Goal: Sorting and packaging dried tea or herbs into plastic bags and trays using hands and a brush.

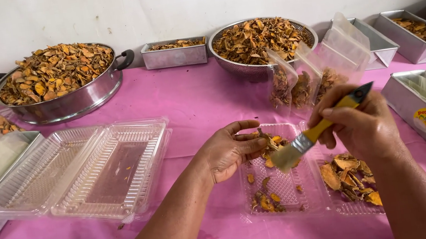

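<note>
The clear clamshell tray (282, 184) is lying open on the pink cloth (194, 100), near centre. The right hand (359, 125) is gripping a yellow-handled brush (313, 133), bristles pointing left toward the dried slices (271, 144) cupped in the left hand (228, 150), just beside.

Both forearms reach in from below, bare. The left hand (228, 153) is cupped, palm turned right, fingers curled loosely with the thumb arched above. Just right of it, the right hand (358, 122) is fisted, knuckles up, wrist bent.
</note>
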